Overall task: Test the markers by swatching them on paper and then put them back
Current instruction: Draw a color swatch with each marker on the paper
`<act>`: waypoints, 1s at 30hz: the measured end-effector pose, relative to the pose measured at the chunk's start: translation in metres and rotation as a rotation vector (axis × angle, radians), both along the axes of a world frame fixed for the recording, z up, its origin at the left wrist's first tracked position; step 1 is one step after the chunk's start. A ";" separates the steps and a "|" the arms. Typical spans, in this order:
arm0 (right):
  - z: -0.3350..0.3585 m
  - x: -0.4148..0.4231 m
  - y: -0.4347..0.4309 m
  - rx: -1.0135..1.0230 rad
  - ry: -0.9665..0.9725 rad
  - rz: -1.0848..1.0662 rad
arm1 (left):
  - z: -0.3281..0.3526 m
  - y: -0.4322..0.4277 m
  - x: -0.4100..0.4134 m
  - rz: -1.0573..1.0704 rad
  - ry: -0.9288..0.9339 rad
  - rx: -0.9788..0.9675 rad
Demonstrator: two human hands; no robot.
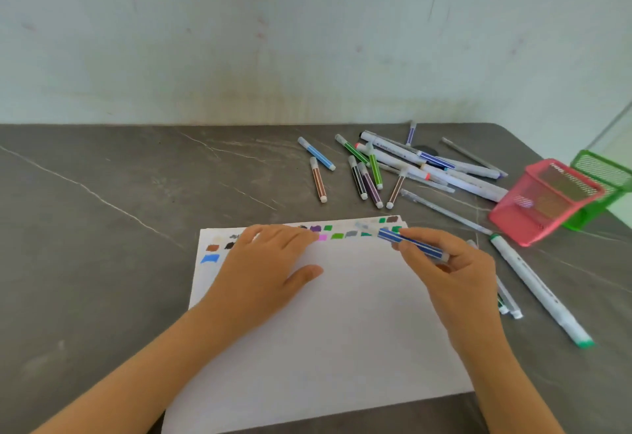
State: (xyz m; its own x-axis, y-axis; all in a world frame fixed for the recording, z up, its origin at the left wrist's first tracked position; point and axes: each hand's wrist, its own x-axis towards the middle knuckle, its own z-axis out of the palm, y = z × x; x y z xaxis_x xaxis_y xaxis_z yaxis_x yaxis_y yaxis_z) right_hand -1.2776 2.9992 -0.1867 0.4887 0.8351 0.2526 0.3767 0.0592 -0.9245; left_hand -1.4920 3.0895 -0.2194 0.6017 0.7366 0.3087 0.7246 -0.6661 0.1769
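Left hand [270, 262] flat on paper [342, 331], fingers straight and together, thumb out, pressing the sheet near its 11 o'clock corner. Right hand [455, 272] pinches blue marker [410, 243] between thumb and fingers over paper's 1 o'clock corner; far end points to 10 o'clock, blurred. Swatches [337, 236] line paper's 12 o'clock edge. Loose markers [393, 166] heaped on table [102, 228], 1 o'clock from paper. Pink basket [543, 201] tilted at 2 o'clock, green basket [605, 173] just behind. White marker [540, 290] lies at 3 o'clock.
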 end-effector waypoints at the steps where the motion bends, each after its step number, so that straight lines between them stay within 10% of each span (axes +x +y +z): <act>1: -0.003 0.010 -0.006 -0.016 -0.025 -0.047 | 0.000 -0.002 0.012 -0.020 0.021 0.014; 19: -0.042 0.062 -0.043 -0.186 -0.717 -0.281 | -0.013 -0.002 0.090 -0.151 0.095 -0.110; 30: -0.035 0.066 -0.032 -0.166 -0.692 -0.209 | -0.010 -0.001 0.091 -0.142 0.049 -0.108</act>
